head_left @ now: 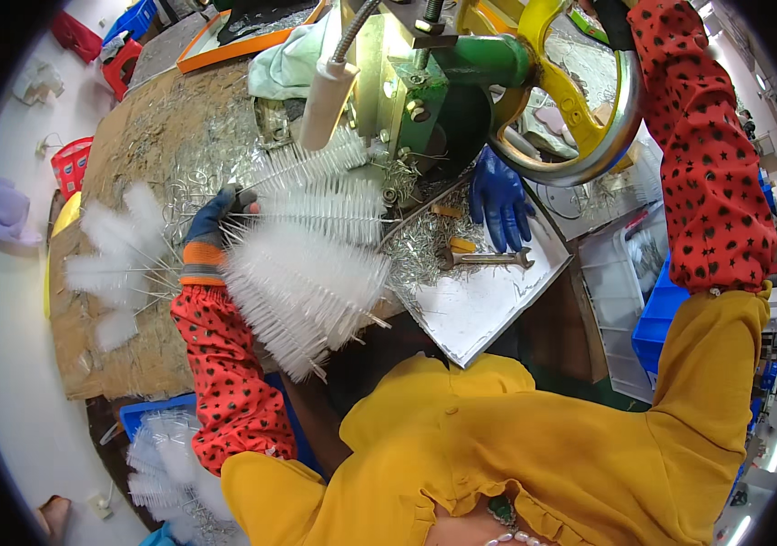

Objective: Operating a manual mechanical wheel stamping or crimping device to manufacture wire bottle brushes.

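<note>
1. The left hand (pixel 211 218), in a dark blue glove with an orange cuff, is closed around the wire stems of a bundle of white bottle brushes (pixel 302 273); the bristle heads fan out to the right of and toward the person from the grip
2. The long axis of the held brushes runs roughly from the left hand toward the green machine (pixel 425 91), with the uppermost brush (pixel 316 164) pointing up and right so its tip lies just beside the machine's front
3. The right hand (pixel 500 202), in a blue glove, rests fingers spread and flat on the metal tray (pixel 489 309), holding nothing; a wrench (pixel 489 259) lies just below its fingertips, apart from them
4. The left hand is plainly the nearer one to the brushes, since it grips them; the right hand lies to their right, past the heap of short wire pieces (pixel 416 250) on the tray
5. Loose brushes (pixel 116 250) lie on the cardboard-covered worktop (pixel 134 346) to the left of the left hand, well apart from the machine
6. The right arm's red starred sleeve (pixel 707 182) reaches up by the yellow handwheel (pixel 580 100)
</note>
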Motion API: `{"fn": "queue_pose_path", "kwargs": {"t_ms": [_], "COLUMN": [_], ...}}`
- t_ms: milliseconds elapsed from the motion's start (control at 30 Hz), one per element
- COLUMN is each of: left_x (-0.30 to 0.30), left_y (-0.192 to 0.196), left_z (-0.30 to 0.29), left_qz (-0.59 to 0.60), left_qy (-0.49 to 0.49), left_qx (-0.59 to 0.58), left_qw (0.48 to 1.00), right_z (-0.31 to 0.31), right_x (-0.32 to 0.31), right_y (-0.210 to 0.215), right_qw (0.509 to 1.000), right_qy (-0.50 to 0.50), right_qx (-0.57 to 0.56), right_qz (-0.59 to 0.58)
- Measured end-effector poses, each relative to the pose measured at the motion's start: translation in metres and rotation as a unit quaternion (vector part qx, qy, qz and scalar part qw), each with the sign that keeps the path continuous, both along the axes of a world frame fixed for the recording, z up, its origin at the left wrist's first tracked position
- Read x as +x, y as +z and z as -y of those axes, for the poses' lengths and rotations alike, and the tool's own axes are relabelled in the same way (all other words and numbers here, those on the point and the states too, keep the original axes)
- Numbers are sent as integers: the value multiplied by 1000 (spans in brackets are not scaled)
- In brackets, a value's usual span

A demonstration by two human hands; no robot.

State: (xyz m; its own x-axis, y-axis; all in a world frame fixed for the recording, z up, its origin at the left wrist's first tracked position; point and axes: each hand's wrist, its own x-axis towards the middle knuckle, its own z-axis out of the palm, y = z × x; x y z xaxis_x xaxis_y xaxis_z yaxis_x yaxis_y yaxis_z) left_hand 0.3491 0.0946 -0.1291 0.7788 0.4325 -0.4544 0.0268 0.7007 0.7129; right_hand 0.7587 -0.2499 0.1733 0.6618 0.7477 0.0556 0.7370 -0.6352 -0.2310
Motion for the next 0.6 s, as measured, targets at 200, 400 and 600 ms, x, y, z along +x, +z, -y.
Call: {"fn": "queue_pose_path", "kwargs": {"t_ms": [200,400,600], "left_x": [2,6,-1], "left_y": [0,3,-11], "left_z": [1,-1,-8], "left_qz": [-9,-33,93], "left_qy": [9,8,18], "left_qx": [7,-1,-15], "left_qw": [1000,999,995], "right_z": [11,58,80], "right_x": [-16,-138,-193], "right_y": [-2,-96,-200], "right_qw": [993,912,789], "right_qy": [-43,-158,-101], "right_qx": [104,375,607], "right_qz": [-43,44,2]}}
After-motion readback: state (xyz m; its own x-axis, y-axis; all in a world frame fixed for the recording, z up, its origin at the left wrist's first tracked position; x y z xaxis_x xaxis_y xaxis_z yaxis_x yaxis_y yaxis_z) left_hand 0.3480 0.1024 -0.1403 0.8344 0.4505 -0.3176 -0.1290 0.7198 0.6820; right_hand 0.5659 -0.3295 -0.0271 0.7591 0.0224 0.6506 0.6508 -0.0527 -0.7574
